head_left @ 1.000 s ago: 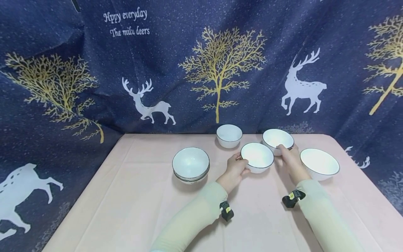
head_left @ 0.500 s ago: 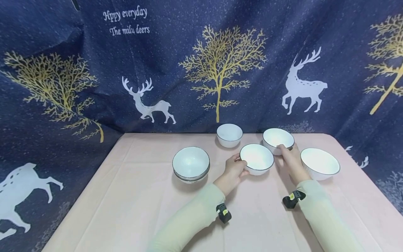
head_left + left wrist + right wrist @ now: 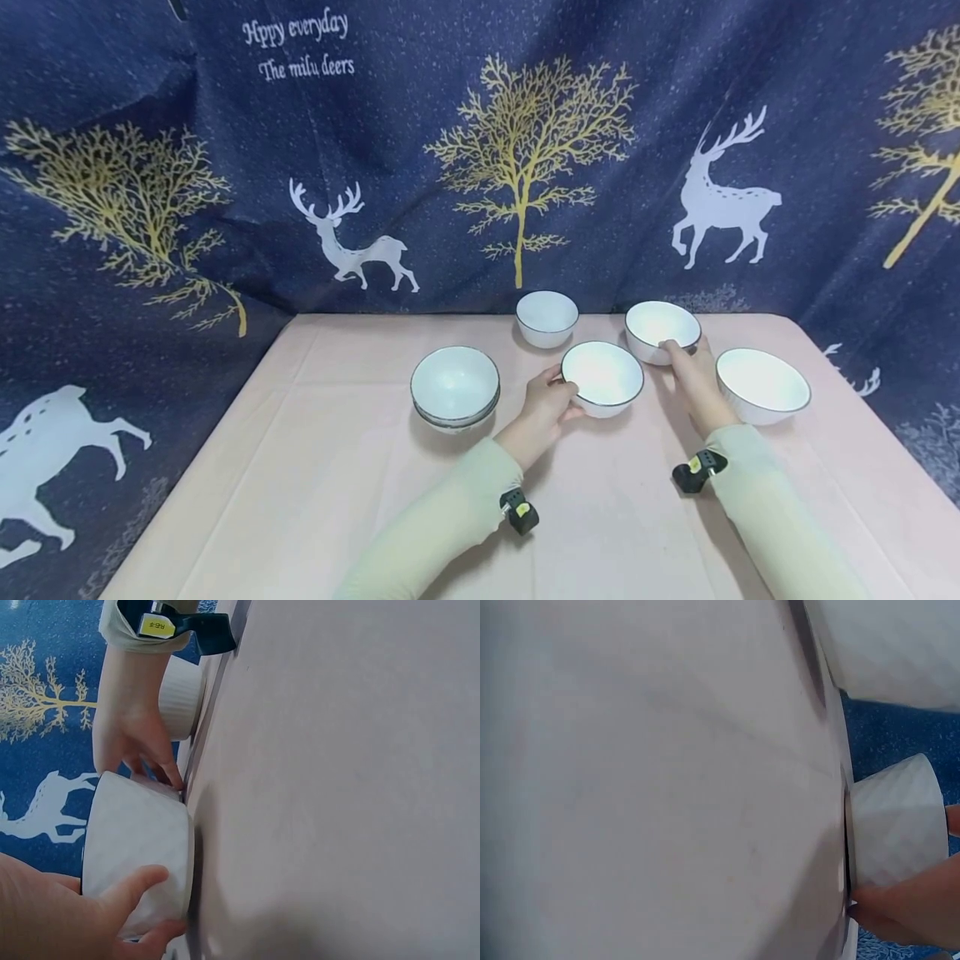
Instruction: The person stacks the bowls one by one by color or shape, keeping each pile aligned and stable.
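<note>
In the head view my left hand [image 3: 542, 408] grips a white dark-rimmed bowl [image 3: 602, 375] by its left side, thumb at the rim. The left wrist view shows my fingers along the outer wall of this bowl [image 3: 142, 832]; whether its base touches the table I cannot tell. My right hand [image 3: 697, 379] holds another white bowl [image 3: 663, 329] at its right front side, thumb over the rim. That bowl [image 3: 900, 825] has a dimpled wall in the right wrist view. Both bowls are upright, and a narrow gap separates them.
A stack of white bowls [image 3: 454, 392] stands left of my left hand. One single bowl [image 3: 547, 319] sits at the back, another bowl [image 3: 763, 385] to the right. The pink-covered table [image 3: 322, 467] ends against a dark blue printed curtain [image 3: 465, 250].
My left hand has shifted slightly to the left with its bowl, widening the gap to the bowl at my right hand. My right hand stays about where it was.
</note>
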Available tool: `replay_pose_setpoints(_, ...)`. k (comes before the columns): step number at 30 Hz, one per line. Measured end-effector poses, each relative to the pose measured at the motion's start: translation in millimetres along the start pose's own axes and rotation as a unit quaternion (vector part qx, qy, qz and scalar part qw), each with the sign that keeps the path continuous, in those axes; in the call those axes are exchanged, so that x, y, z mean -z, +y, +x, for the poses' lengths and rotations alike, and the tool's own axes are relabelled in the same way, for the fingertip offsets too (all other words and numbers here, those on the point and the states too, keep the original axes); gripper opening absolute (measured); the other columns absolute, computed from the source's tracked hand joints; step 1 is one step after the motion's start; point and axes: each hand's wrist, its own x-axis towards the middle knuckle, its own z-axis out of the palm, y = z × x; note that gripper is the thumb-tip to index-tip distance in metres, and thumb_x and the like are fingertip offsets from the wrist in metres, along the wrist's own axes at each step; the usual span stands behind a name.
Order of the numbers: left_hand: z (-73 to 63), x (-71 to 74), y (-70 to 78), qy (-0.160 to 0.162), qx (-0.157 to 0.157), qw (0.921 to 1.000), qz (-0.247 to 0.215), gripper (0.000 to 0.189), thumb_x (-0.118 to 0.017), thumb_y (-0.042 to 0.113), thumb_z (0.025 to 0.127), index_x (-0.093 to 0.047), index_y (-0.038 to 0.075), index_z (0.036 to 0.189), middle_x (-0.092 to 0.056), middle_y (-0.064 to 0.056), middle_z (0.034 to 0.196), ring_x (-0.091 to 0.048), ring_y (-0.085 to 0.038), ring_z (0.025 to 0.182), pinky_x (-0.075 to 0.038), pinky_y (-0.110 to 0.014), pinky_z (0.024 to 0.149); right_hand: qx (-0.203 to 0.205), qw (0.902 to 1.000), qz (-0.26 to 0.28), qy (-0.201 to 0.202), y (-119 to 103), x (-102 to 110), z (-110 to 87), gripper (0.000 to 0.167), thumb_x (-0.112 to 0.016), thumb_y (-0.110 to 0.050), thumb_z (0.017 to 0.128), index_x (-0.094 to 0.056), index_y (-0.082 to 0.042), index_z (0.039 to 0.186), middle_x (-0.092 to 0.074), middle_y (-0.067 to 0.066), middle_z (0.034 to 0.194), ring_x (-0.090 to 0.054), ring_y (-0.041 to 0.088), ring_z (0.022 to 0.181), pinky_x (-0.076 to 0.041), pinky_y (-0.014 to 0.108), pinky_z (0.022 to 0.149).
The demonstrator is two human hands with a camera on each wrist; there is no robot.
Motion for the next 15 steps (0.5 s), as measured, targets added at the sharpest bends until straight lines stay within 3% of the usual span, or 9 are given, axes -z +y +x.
replay_pose_setpoints(8,-6.0,9.4,1.7,-0.007,-0.003,1.0,0.005,0.059,-0.052,-0.006,0.088,-0.037,0.0,0.145,-0.046,-0.022,0.134,-0.052,-0.036,0.122,-0.058,-0.024,0.08,0.011,0.9999,-0.008,0.0,23.6,-0.7,26.5,0.09,-0.041,-0.056,0.093,0.015,-0.019,0.153,0.008,0.013,0.16,0.005,0.036,0.145,-0.009,0.062,0.114)
replay_pose_setpoints(15,-14.1,17.4,2.4,0.005,0.002,0.9998,0.022,0.06,-0.052,-0.004,0.088,-0.037,0.002,0.146,-0.041,-0.024,0.141,-0.051,-0.036,0.123,-0.057,-0.02,0.079,0.006,0.9997,0.025,0.004,0.8,-0.1,4.0,0.089,-0.046,-0.045,0.094,0.012,-0.015,0.154,0.006,0.017,0.16,0.004,0.036,0.146,-0.007,0.056,0.116)
